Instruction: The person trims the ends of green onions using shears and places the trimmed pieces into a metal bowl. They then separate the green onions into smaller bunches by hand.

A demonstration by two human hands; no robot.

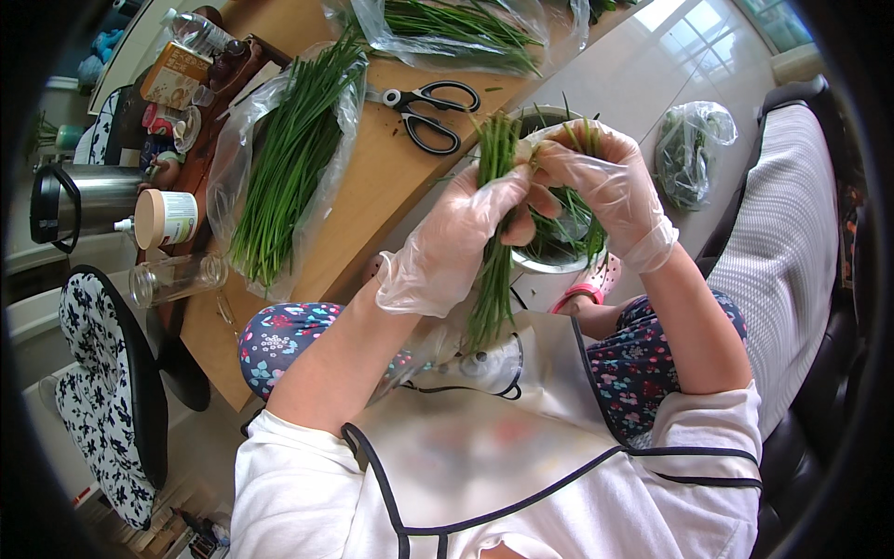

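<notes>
My left hand [457, 237], in a clear plastic glove, is closed around an upright bunch of green chives [497, 286]. Beside the bunch's top, my gloved right hand [601, 178] pinches some thin green strands, its fingertips close to the left ones. Below both hands stands a round bin [555, 265] with loose green leaves inside. Scissors with black and grey handles [429, 115] lie on the wooden table [377, 161]. To their left, a large pile of chives [293, 168] rests on a clear plastic bag. More long green stalks [454, 24] lie in another bag at the table's far end.
Along the table's left side are a steel kettle [105, 199], a tub with a peach lid [165, 218], a glass jar [178, 279], a carton [176, 73] and a plastic bottle [199, 31]. A bag of greens [693, 154] sits on the floor near the sofa [775, 258].
</notes>
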